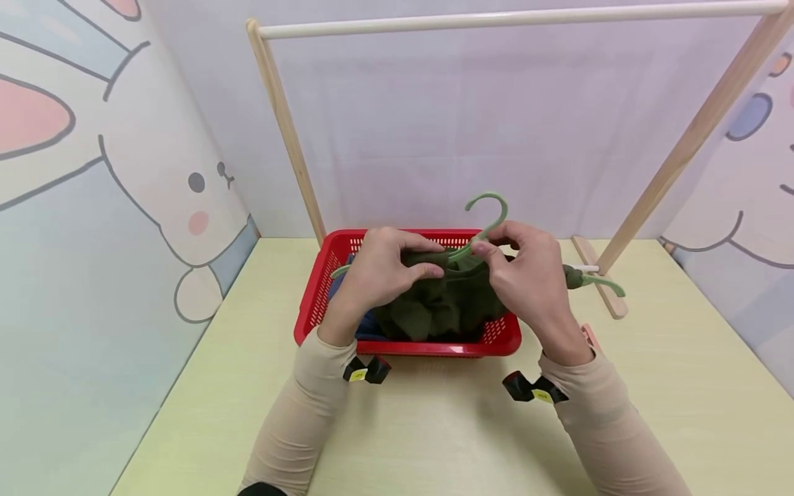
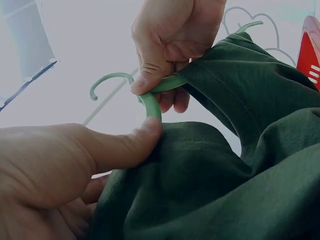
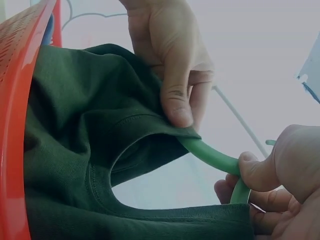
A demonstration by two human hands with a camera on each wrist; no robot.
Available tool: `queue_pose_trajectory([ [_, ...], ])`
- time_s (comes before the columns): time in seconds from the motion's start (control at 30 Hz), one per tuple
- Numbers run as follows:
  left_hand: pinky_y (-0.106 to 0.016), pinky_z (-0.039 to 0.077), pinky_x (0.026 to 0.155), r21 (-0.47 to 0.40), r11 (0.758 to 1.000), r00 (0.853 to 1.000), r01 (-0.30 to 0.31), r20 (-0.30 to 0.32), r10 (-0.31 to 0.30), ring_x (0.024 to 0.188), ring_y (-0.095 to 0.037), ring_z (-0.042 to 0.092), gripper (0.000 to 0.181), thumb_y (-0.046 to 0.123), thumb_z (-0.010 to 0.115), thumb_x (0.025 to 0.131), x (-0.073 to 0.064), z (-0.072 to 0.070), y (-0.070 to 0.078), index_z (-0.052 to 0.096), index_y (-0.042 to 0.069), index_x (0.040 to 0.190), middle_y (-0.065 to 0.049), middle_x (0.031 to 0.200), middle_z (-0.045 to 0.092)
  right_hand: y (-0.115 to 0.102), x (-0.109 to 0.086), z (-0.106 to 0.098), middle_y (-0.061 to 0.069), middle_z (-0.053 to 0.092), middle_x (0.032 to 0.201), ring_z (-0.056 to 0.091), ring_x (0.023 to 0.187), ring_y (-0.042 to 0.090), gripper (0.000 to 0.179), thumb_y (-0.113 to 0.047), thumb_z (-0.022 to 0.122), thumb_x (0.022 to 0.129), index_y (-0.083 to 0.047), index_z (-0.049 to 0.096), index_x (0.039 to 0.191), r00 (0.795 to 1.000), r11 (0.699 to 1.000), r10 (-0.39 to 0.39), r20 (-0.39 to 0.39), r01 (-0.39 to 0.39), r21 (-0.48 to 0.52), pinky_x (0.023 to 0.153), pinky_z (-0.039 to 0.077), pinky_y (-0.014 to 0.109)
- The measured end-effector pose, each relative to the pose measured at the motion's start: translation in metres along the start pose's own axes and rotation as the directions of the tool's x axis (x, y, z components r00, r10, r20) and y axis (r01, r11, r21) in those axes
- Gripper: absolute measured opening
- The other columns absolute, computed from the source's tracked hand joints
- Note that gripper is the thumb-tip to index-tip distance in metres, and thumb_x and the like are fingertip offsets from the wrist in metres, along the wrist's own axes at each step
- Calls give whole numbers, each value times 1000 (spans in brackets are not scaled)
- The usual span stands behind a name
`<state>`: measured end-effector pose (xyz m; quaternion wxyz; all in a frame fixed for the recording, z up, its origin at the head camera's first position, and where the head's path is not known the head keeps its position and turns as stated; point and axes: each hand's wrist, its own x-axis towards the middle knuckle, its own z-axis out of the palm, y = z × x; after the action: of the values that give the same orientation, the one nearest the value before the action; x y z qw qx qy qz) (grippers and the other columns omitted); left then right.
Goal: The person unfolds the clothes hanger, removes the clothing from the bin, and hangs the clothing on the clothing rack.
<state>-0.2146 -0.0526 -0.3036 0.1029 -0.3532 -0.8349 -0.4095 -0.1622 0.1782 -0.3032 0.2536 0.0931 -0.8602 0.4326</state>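
Note:
A dark green garment [image 1: 428, 303] with a round neckline hangs on a light green clothes hanger [image 1: 490, 224] over the basket. The hanger's hook stands up, and its arm ends poke out of the cloth at both sides. My left hand [image 1: 387, 265] pinches the cloth and hanger arm left of the hook, thumb on the near side. Just at the base of the hook, my right hand [image 1: 527, 275] pinches the hanger between thumb and fingers. In the right wrist view the neckline [image 3: 112, 185] gapes open between the two hands.
Beneath the garment stands a red plastic basket [image 1: 406, 348] with blue cloth [image 1: 370, 327] inside. Behind it rises a wooden rack with a white rail [image 1: 496, 21]; its right foot [image 1: 611, 296] rests on the table. A pink object [image 1: 591, 336] lies beside my right wrist.

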Motion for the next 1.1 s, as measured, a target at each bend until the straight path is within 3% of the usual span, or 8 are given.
queue_pose_trajectory([
  [0.13,-34,61,84,23,1000,1000,-7,-20,7,95,-15,75,20,14,94,91,0,-3,-1,90,10,111,-1,104,85,0,2,-2,5,80,94,70,101,20,9,-20,85,102,-11,83,101,999,999,-39,26,39,23,78,52,18],
  [0.23,-35,62,85,31,1000,999,-2,-51,3,96,-15,76,17,14,94,92,-2,-9,-3,90,11,109,0,103,85,0,4,-9,4,82,100,73,103,19,17,-22,89,99,-13,84,112,996,997,-67,59,65,33,85,53,14],
  [0.43,-36,62,82,-25,999,993,31,-112,-34,97,-15,77,16,12,93,92,-8,-28,-7,90,13,108,-1,106,85,10,9,-53,6,83,120,74,111,10,41,-24,89,99,-18,79,138,997,999,-30,75,34,-41,94,48,12],
  [0.57,-33,61,76,-45,999,990,22,-141,-28,93,-13,78,19,10,93,92,-11,-39,-9,90,15,110,-1,107,85,23,10,-83,0,85,117,63,110,-7,28,-28,84,103,-22,84,131,998,987,28,53,-20,-157,96,42,17],
  [0.67,-30,60,73,-59,998,989,14,-146,-22,90,-12,78,21,9,93,92,-10,-44,-10,90,15,111,0,105,86,31,11,-93,-3,85,118,58,109,-10,24,-32,80,106,-23,86,128,995,974,65,81,-46,-221,95,41,18],
  [0.87,-30,62,76,-57,998,989,18,-146,-27,93,-12,79,22,9,94,90,-11,-45,-12,91,16,110,1,104,86,33,15,-84,6,84,117,62,104,6,16,-26,81,105,-20,89,117,985,971,57,160,-18,-236,96,45,30],
  [1.0,-31,62,76,-36,999,987,24,-156,-29,93,-13,79,21,9,95,89,-12,-45,-12,91,15,109,0,102,86,30,16,-77,6,84,101,62,97,18,8,-20,83,103,-18,90,106,990,973,51,135,-19,-228,92,45,37],
  [1.1,-32,62,76,-29,999,988,18,-154,-22,91,-14,79,18,10,96,89,-12,-44,-13,91,13,106,-1,100,86,29,16,-75,4,84,96,59,95,18,7,-17,82,102,-17,89,103,993,976,63,99,-40,-216,92,43,38],
])
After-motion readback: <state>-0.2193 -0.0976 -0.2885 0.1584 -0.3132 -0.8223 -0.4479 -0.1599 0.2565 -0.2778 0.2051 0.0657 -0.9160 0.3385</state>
